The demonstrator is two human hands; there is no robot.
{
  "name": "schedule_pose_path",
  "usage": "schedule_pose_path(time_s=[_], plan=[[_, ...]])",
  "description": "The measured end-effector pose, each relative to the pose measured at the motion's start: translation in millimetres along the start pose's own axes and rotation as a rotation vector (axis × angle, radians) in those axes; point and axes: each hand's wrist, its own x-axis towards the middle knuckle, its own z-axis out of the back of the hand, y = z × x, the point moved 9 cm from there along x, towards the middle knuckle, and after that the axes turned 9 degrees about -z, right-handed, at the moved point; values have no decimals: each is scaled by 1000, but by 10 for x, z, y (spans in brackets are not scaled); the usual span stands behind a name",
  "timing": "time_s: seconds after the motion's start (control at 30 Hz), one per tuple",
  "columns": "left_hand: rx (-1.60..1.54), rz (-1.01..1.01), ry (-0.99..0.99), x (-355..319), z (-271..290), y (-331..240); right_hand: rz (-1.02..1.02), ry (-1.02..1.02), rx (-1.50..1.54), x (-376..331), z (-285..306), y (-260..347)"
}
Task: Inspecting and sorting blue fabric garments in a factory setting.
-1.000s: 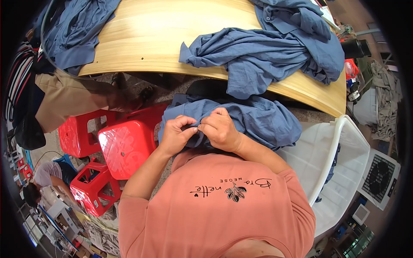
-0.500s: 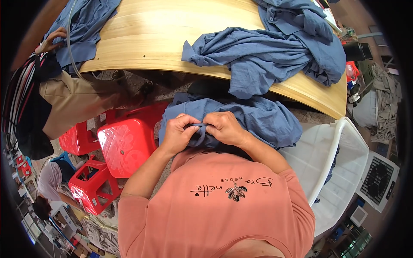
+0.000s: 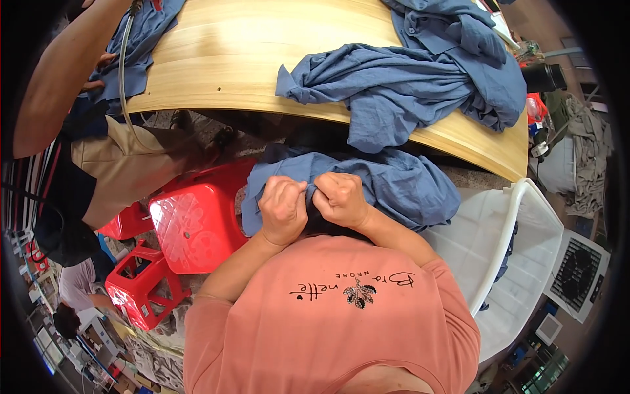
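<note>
Head view: both hands, left hand and right hand, are closed tight on a blue shirt in the lap, below the worktop. A red stool stands just beside it.

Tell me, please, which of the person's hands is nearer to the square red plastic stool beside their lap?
Left. The left hand grips the blue garment just right of the red plastic stool; the right hand lies farther right.
</note>
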Motion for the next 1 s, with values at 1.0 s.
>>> schedule_pose_path(time_s=[1.0], plan=[[-126,137,-17,123,-49,197,-308,-61,405,28,133,-423]])
